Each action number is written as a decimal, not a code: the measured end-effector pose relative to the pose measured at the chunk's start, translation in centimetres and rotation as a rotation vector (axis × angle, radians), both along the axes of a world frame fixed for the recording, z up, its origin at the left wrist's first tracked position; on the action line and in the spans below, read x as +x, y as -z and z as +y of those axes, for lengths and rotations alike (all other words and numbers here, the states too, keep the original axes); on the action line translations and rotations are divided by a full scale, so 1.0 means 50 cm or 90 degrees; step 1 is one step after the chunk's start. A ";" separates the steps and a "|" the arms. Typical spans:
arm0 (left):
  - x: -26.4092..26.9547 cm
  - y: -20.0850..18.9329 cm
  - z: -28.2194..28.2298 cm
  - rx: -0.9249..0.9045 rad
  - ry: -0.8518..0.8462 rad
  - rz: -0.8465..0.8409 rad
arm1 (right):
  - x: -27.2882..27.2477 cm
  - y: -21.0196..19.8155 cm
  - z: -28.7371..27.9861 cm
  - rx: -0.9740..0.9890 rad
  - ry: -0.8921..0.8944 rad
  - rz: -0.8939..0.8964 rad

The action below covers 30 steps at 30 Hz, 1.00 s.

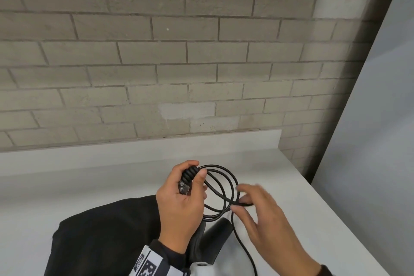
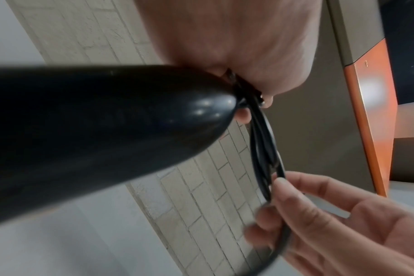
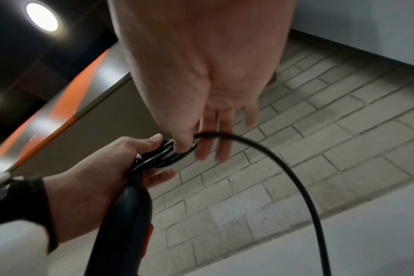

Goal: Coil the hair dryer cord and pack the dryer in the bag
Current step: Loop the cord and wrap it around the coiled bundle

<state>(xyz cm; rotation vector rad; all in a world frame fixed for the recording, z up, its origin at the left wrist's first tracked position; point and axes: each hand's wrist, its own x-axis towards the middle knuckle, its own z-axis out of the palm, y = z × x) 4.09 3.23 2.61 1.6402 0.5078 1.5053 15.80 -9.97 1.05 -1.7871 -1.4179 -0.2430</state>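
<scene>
counter (image 1: 89, 177): one pale worktop across the lower half of the head view, against a brick wall; it serves as the surface where everything waits

bag (image 1: 100, 237): one black fabric bag, lower left of the head view, lying flat on the counter beside the left forearm, nothing in it yet as far as can be seen; likely kept close so the dryer can go straight in once the cord is done

hair dryer (image 1: 215, 237): one, black, bottom centre of the head view, hanging below the left hand by its ribbed cord end; in the right wrist view its handle with a red switch points down at lower centre, so the weight keeps the cord base steady

left hand (image 1: 181, 204): centre of the head view, fingers curled and clamped round the ribbed strain relief and the gathered tops of the loops, acting as the anchor for the coil

right hand (image 1: 266, 219): right of centre, blurred; thumb and fingertips pinch the cord at the far edge of the loops, other fingers spread, apparently feeding the next turn

cord (image 1: 226, 186): one black cord, about three or four loops between the two hands; exact count unclear; a loose tail runs off the bottom edge, so coiling looks unfinished
</scene>
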 end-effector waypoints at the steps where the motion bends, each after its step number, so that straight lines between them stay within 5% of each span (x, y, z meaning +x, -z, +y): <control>1: -0.001 0.000 0.002 -0.006 -0.003 -0.001 | 0.004 -0.009 0.001 -0.014 -0.028 0.003; 7: -0.009 -0.010 0.011 0.003 0.019 -0.008 | 0.011 -0.101 0.014 0.105 -0.078 -0.074; 14: -0.006 -0.004 -0.010 0.053 0.101 0.016 | 0.004 -0.194 0.049 0.174 -0.138 -0.015; 24: -0.003 0.001 -0.030 0.121 0.151 -0.052 | 0.021 -0.145 0.088 0.059 -0.151 0.449; 30: -0.003 0.008 -0.027 0.144 0.088 -0.066 | 0.018 -0.126 0.074 0.003 -0.169 0.500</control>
